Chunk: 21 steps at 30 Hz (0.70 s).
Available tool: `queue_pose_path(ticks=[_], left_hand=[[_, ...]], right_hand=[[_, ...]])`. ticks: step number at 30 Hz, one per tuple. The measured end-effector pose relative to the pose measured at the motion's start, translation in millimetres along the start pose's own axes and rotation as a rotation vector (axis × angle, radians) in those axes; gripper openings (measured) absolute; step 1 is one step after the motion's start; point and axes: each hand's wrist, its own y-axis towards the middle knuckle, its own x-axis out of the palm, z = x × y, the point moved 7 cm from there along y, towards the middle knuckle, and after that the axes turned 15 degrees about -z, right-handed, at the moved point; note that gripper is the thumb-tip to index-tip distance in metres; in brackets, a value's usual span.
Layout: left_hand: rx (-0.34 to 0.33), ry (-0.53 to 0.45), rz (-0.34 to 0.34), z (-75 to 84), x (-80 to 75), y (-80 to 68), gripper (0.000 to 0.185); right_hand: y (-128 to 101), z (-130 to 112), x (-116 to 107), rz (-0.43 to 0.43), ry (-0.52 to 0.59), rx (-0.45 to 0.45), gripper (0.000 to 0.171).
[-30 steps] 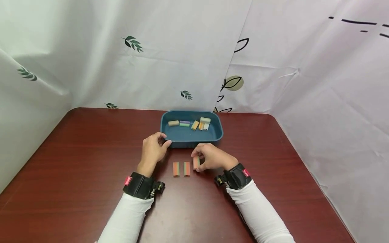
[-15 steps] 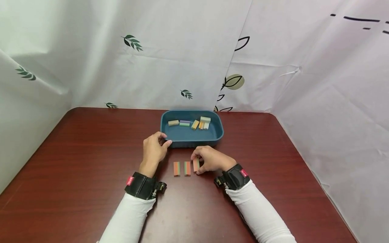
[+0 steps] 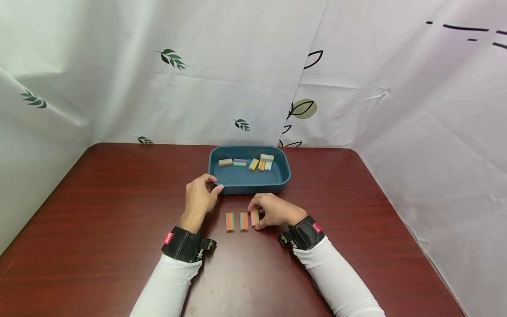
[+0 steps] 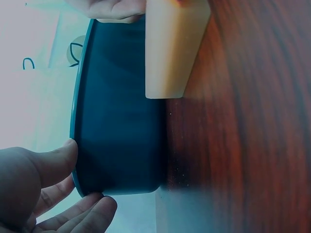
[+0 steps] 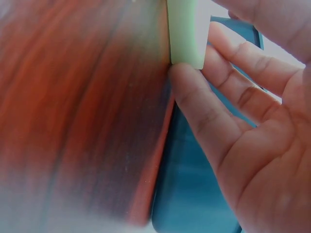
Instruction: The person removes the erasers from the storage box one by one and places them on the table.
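Observation:
A blue tray (image 3: 283, 178) sits mid-table and holds several small coloured blocks (image 3: 253, 163). My left hand (image 3: 215, 182) grips the tray's near left corner, thumb (image 4: 48, 165) on the rim and fingers (image 4: 82, 218) round the wall (image 4: 116, 121). In front of the tray, two orange-and-green blocks (image 3: 229, 221) (image 3: 243, 221) stand side by side. My right hand (image 3: 257, 214) pinches a third such block (image 3: 255, 218) just right of them. The right wrist view shows its green side (image 5: 184, 31) against my thumb (image 5: 204, 111).
The dark red table (image 3: 99, 211) is walled by white leaf-print sheets (image 3: 178, 88) at the back and both sides. The left wrist view shows the nearest block (image 4: 172, 48) close to the tray.
My right hand has drawn the third block slightly down and nearer, into line with the other two. The left hand stays on the tray corner.

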Motion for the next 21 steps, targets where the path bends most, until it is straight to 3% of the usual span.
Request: queue_pose_path(ticks=[14, 21], left_hand=[[0.01, -0.01, -0.027, 2.5, 1.1, -0.4, 0.028], [0.003, -0.008, -0.025, -0.4, 0.8, -3.6, 0.028]], right_hand=[[-4.8, -1.7, -2.9, -0.02, -0.022, 0.02, 0.047], [-11.8, -6.3, -11.7, 0.043, 0.004, -0.031, 0.039]])
